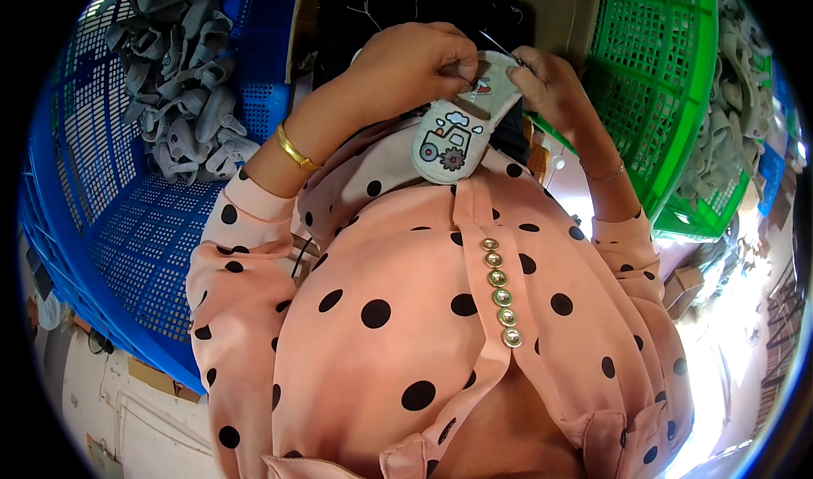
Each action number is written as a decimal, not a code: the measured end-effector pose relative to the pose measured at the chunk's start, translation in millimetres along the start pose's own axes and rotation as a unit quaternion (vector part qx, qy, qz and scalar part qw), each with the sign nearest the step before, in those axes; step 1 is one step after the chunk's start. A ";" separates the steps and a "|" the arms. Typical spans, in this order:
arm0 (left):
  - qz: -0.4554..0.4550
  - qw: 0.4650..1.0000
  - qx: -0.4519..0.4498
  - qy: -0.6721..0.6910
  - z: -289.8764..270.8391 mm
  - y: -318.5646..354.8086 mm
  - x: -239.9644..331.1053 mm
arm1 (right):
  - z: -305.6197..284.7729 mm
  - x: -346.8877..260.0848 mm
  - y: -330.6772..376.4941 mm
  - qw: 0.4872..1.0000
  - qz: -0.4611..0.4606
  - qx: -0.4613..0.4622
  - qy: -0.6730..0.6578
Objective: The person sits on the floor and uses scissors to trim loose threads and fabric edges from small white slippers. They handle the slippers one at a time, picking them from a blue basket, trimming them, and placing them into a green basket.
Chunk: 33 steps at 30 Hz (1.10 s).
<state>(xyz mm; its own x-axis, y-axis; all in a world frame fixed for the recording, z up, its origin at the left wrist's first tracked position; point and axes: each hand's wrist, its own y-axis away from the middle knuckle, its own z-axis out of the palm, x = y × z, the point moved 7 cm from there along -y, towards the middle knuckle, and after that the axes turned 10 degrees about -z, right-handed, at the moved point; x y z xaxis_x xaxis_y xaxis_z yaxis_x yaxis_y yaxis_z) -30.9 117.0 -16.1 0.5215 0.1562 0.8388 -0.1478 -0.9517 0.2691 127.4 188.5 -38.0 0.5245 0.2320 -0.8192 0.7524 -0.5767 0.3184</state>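
Note:
A small pale grey-green child's shoe with a tractor and clouds on its toe is held over my lap, toe toward me. My left hand, a gold bangle on its wrist, is closed with its fingertips pinched at the left edge of the shoe's opening. At the heel end, my right hand grips the shoe's right side, thumb against the edge. A thin, pointed metal piece sticks out by the right fingers; its kind is too small to tell. Part of the insole shows a small coloured print.
On the left stands a blue plastic basket with a pile of grey shoes. A green plastic basket stands close on the right, with more pale shoes beyond it. Dark cloth with loose threads covers my lap.

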 end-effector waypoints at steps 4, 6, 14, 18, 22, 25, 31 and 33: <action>0.071 0.989 0.105 -0.077 3.5 -0.6 11.9 | 0.3 -1.4 -3.2 1.000 0.005 -0.015 0.010; 0.057 0.984 0.107 -0.128 12.4 -5.3 13.4 | 0.2 -9.1 -3.3 1.000 0.018 -0.008 0.019; 0.032 0.970 0.124 -0.208 24.7 -16.1 13.3 | 0.5 -16.7 -7.9 0.997 -0.005 0.011 0.071; 0.043 0.966 0.123 -0.222 20.7 -10.6 13.1 | 1.3 -17.3 -8.0 0.995 -0.004 0.007 0.099; 0.000 0.969 0.078 -0.235 19.5 -9.9 9.8 | 0.5 -18.6 -6.8 0.996 0.003 0.005 0.087; 0.006 0.980 0.069 -0.189 16.4 -9.3 6.3 | 1.1 -15.8 -5.1 0.998 -0.003 -0.003 0.067; -0.011 0.990 0.040 -0.133 11.7 -14.6 5.3 | -6.1 -26.9 -2.0 0.994 -0.011 -0.028 0.103; -0.021 0.991 0.024 -0.132 9.7 -15.3 6.0 | -8.9 -32.2 -2.6 0.992 -0.031 -0.037 0.121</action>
<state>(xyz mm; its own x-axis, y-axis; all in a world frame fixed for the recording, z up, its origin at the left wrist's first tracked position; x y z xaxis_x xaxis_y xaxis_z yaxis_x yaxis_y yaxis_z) -17.3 130.0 -19.7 0.7289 0.1282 0.6725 -0.0841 -0.9581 0.2738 112.1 189.5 -8.2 0.5491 0.4516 -0.7033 0.8090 -0.4986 0.3114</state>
